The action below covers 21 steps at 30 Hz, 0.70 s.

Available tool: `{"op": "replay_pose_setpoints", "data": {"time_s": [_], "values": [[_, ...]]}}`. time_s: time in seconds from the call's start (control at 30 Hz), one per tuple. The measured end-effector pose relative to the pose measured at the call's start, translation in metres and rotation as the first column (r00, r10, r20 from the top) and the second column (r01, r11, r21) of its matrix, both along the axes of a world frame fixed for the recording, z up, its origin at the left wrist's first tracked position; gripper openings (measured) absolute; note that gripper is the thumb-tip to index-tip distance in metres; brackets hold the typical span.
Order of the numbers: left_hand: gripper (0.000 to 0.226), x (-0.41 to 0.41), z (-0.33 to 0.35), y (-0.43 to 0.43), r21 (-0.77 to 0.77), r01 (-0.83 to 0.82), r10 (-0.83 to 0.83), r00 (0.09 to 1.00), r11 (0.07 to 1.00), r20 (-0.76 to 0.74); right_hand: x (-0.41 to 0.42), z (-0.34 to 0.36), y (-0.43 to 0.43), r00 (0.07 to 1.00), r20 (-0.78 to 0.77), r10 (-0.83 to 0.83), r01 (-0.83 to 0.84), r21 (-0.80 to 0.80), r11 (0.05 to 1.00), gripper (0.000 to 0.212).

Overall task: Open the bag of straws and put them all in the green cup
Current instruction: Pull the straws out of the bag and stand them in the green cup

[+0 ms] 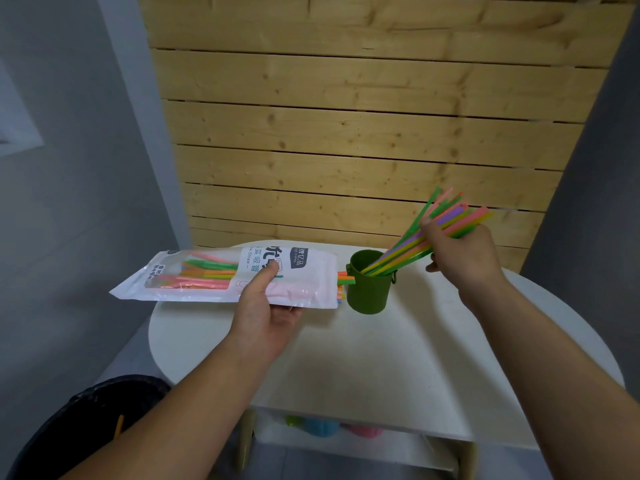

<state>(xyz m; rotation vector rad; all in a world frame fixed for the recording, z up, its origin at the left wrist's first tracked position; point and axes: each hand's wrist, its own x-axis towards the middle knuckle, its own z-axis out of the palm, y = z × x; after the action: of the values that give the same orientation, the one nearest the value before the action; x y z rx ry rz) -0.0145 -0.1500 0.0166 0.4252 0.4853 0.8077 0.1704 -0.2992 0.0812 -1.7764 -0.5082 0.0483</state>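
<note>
Our right hand (460,251) grips a fan of bright plastic straws (446,220), their long axis slanting down-left into the round green cup (369,289). Our left hand (263,306) holds the white plastic straw bag (194,275) flat, its open end touching the cup's left side.

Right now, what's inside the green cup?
The lower ends of a fanned bunch of colored straws sit inside the green cup, held by the right hand. The cup's wall hides its bottom and the straw tips.

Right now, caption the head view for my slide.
Right hand feeds straws into green cup; left hand holds the bag.
</note>
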Motion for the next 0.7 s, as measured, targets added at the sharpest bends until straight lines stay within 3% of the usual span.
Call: {"op": "replay_pose_setpoints", "data": {"time_s": [0.33, 0.47, 0.53, 0.6, 0.7], "values": [[0.024, 0.0, 0.0, 0.001, 0.045, 0.03, -0.03, 1.0, 0.999, 0.005, 0.009, -0.023, 0.016, 0.966, -0.238, 0.098, -0.064, 0.146, 0.987, 0.014], [0.029, 0.002, -0.001, 0.001, 0.043, 0.036, -0.037, 0.999, 0.998, 0.01, 0.01, -0.031, 0.014, 0.964, -0.25, 0.091, -0.039, 0.206, 0.978, 0.025], [0.027, 0.003, 0.0, 0.0, 0.048, 0.04, -0.04, 0.999, 0.998, 0.01, 0.005, -0.035, 0.012, 0.966, -0.247, 0.071, -0.026, 0.181, 0.983, 0.032], [0.023, 0.003, 0.001, -0.001, 0.055, 0.039, -0.039, 0.999, 0.998, 0.004, -0.005, -0.038, 0.01, 0.934, -0.35, 0.072, -0.039, 0.1, 0.994, 0.034], [0.027, 0.002, 0.002, 0.0, 0.067, 0.038, -0.038, 0.999, 0.997, 0.004, -0.024, -0.036, 0.006, 0.77, -0.63, 0.097, -0.172, -0.059, 0.983, 0.042]]}}
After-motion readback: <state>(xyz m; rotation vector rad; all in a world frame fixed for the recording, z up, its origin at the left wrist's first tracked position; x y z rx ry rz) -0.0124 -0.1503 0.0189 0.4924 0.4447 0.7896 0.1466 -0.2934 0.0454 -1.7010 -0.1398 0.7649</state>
